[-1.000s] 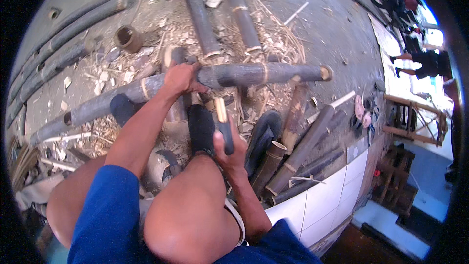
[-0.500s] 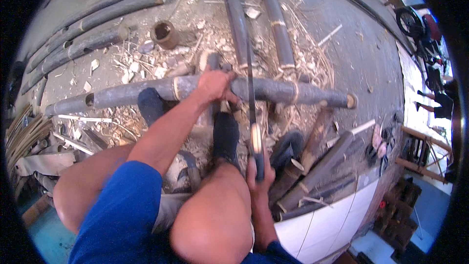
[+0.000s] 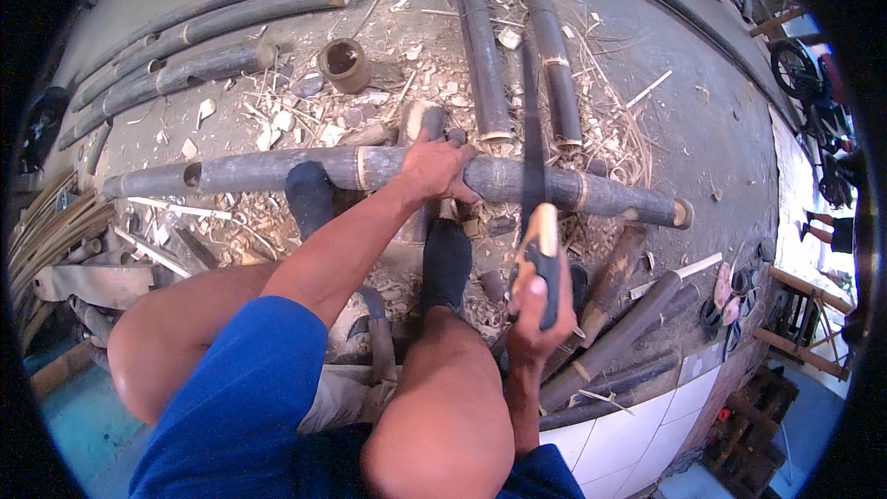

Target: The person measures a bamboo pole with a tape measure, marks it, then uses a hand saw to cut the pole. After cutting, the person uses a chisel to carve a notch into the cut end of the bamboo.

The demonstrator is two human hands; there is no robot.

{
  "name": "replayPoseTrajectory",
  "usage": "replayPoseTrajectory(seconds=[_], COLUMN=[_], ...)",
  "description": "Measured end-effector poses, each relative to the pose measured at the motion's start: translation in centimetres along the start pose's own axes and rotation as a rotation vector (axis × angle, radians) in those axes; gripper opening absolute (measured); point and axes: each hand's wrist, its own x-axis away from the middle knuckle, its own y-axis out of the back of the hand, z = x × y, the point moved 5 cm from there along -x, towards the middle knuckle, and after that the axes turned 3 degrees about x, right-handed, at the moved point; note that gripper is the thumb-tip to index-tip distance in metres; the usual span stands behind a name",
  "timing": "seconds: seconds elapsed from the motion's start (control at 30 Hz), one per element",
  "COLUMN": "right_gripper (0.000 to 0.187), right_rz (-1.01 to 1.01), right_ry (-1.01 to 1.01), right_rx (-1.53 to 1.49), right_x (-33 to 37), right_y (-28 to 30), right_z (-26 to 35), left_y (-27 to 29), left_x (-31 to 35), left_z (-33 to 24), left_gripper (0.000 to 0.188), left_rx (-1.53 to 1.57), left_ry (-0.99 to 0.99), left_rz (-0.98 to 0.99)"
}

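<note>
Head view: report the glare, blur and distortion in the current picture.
Head view: bright light bleaches the pale strip of ground at right; head view: the dark, flat saw blade looks slightly soft; head view: a rounded fisheye edge leaves the corners black.

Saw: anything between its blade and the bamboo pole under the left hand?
Nothing visible: the blade crosses over the bamboo pole; the left hand is on the pole, left of the crossing. Blade contact is unclear.
</note>
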Motion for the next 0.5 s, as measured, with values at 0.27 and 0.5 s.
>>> replayPoseTrajectory(seconds=[0.27, 0.5], right_gripper=[0.08, 0.072], right_rz=[-0.099, -0.087], right_ry=[0.028, -0.082], right_rx=[-0.024, 0.011], right_x=[0.1, 0.2], right_y=[3.7, 4.8], right_z=[0.1, -2.6], left_y=[3.5, 3.6], left_x=[7.7, 13.4], left_z=[8.5, 16.0], left_gripper=[0.114, 0.104], left_rx=[-0.135, -0.229], left_ry=[-0.073, 0.163], left_rz=[-0.145, 0.007])
